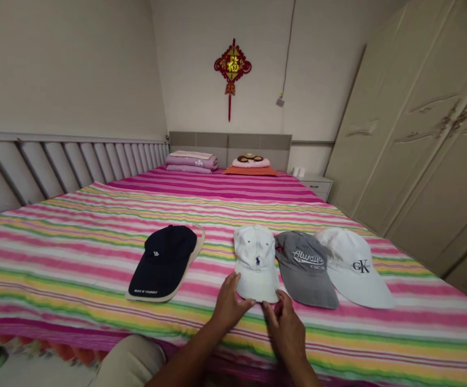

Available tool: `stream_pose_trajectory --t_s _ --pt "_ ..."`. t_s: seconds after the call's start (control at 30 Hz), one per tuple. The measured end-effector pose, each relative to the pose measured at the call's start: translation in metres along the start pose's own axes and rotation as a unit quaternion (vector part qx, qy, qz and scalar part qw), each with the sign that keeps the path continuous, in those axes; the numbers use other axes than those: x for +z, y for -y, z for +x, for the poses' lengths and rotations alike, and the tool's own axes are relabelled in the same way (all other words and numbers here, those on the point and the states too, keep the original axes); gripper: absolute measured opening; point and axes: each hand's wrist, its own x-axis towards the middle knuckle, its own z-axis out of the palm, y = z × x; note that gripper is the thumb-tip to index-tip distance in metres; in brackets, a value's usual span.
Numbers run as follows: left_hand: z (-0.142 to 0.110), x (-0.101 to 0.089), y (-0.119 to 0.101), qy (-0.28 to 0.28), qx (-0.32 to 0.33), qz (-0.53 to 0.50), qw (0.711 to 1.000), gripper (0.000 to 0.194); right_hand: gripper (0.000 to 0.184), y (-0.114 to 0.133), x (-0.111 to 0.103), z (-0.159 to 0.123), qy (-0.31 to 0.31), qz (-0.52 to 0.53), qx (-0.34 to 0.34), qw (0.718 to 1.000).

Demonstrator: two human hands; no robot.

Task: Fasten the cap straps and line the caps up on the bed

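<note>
Several caps lie in a row on a striped bedsheet (76,252). A navy cap (163,260) rests on top of a beige cap at the left. To its right lie a white cap (255,260) with a small blue logo, a grey cap (306,266) with lettering, and a white cap (352,266) with black letters. My left hand (228,306) pinches the front edge of the white logo cap's brim. My right hand (285,325) grips the same brim at its right corner, beside the grey cap.
Folded pink bedding (192,161) and a pillow (250,165) lie at the headboard. A padded rail (67,164) lines the left wall. A tall wardrobe (422,140) stands on the right, with a nightstand (317,185) behind. My knee (130,360) shows at the bed's near edge.
</note>
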Motion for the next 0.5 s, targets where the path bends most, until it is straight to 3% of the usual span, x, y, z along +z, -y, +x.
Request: stream_pose_trajectory --t_s 0.1,0.23,0.3,0.4,0.5 --pt "-0.006 -0.006 -0.004 -0.004 0.022 0.018 1.0 0.062 0.037 -0.007 0.007 -0.007 -0.052 -0.001 -0.047 0.998" --pt "-0.022 -0.028 -0.008 -0.004 0.026 0.017 1.0 0.046 0.036 -0.011 0.01 -0.013 -0.069 -0.087 -0.188 0.976" --pt "-0.03 -0.044 -0.008 -0.03 -0.037 -0.051 0.998 0.035 0.037 -0.011 0.01 -0.013 -0.076 -0.134 -0.243 0.958" --pt "-0.043 -0.073 -0.003 -0.108 -0.164 -0.174 0.965 0.025 0.036 -0.01 0.009 -0.011 -0.081 -0.163 -0.266 0.947" --pt "-0.055 -0.103 0.003 -0.186 -0.211 -0.223 0.933 0.019 0.036 -0.01 0.008 -0.011 -0.082 -0.166 -0.263 0.947"
